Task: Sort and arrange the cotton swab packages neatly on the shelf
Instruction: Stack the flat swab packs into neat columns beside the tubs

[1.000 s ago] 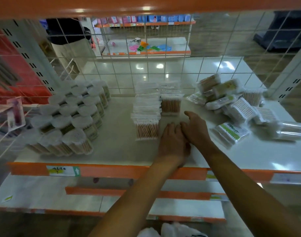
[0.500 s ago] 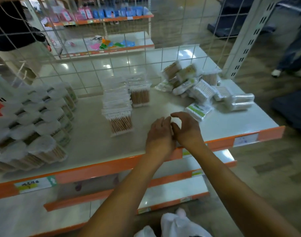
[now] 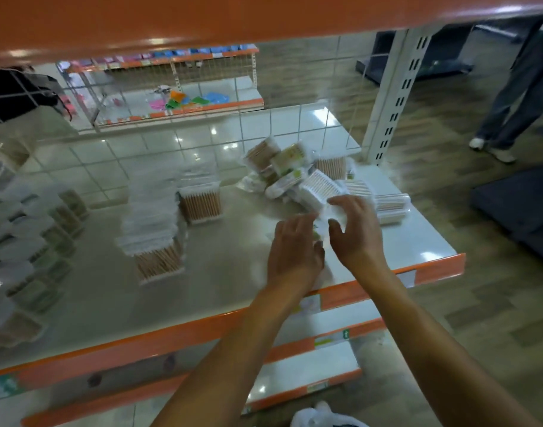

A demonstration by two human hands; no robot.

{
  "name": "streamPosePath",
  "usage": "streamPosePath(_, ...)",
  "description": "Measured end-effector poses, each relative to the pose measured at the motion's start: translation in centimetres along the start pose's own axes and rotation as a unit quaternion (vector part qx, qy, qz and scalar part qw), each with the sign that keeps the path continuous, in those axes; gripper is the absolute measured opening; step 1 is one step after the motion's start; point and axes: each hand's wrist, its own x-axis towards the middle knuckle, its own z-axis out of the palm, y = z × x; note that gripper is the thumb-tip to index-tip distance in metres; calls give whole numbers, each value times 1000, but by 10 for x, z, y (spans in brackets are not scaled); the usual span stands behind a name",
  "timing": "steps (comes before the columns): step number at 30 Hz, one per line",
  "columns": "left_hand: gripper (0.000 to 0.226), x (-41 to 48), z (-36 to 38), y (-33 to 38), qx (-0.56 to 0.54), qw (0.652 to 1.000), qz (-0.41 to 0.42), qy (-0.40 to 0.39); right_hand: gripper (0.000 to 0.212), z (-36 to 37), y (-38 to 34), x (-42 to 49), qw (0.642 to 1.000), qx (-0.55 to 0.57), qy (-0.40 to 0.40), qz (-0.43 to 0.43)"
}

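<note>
Head view: left hand (image 3: 295, 251) and right hand (image 3: 353, 229) have moved from the front middle of the shelf (image 3: 94, 288) to the loose pile (image 3: 295, 174), right of centre. Left fingers are straight and apart. Right fingers are curved and blurred, so a grip cannot be confirmed. Judged: fetching the next pack for the stacks (image 3: 153, 229).

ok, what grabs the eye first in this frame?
Both hands first: the left hand and right hand hover side by side over the front right of the shelf, just short of a loose heap of swab packets in the back right corner. Against that mess, tidy stacks of swab boxes stand mid-shelf and round tubs fill the left. Blur hides whether the right hand holds anything.
</note>
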Motion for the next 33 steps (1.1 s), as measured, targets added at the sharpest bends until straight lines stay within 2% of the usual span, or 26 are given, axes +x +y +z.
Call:
streamPosePath(6,54,18,27,35,-20,1000,4,-22,52,-22,39,23,998,-53,2,-28)
streamPosePath(12,61,31,51,57,-44,998,3,-43,78,-35,74,35,985,-143,-98,12)
streamPosePath(18,67,34,65,64,-26,995,-41,-91,87,-40,93,44,974,-150,-165,41)
streamPosePath(21,66,34,68,61,-23,994,-56,-93,82,-36,97,45,971,-163,-171,40)
streamPosePath(26,60,34,69,58,-25,993,-68,-95,59,-32,101,48,978,-180,-110,-2)
streamPosePath(29,55,32,67,59,-40,992,-75,-91,50,-31,96,46,984,-145,-104,-1)
streamPosePath(33,51,31,63,58,-75,992,-80,-59,53,-32,86,43,992,-57,-114,-2)
